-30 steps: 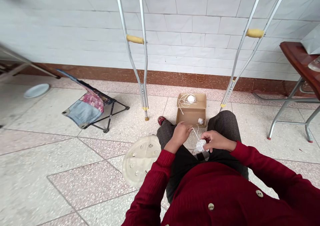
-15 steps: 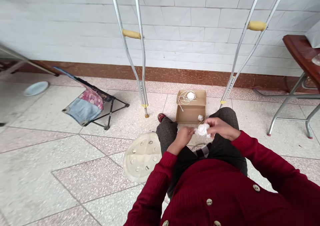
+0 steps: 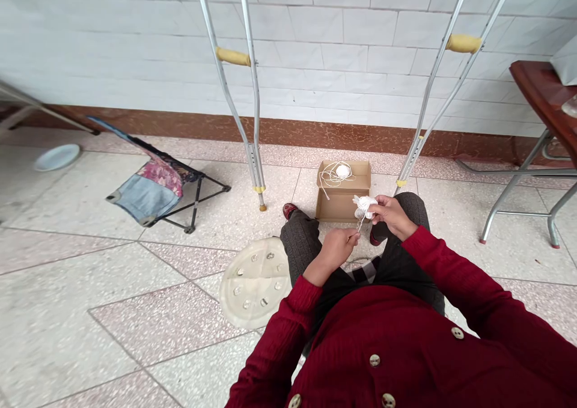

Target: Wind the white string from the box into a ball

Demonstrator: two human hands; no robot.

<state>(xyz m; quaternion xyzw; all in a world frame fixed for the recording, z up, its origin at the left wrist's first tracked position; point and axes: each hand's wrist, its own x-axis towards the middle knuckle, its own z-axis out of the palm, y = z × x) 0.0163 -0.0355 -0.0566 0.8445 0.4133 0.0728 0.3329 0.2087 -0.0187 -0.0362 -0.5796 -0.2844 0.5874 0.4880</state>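
Observation:
I sit on the floor in a red cardigan, legs stretched toward a wall. My right hand [image 3: 391, 214] holds a small ball of white string [image 3: 364, 205] raised over my right knee. A strand [image 3: 359, 223] runs down from the ball to my left hand [image 3: 337, 247], whose fingers pinch it above my lap. Just beyond my knees lies an open cardboard box [image 3: 343, 199] with another white ball of string [image 3: 342, 170] and loose loops inside.
Two aluminium crutches [image 3: 252, 125] [image 3: 428, 101] lean against the tiled wall either side of the box. A round cream plastic lid [image 3: 255, 282] lies by my left leg. A folded stool [image 3: 157, 185] sits left, a white plate [image 3: 58, 157] far left, a brown table [image 3: 541, 107] right.
My right hand has lifted the ball of string up and away from my lap toward the box. My left hand has dropped slightly, drawing the strand between them.

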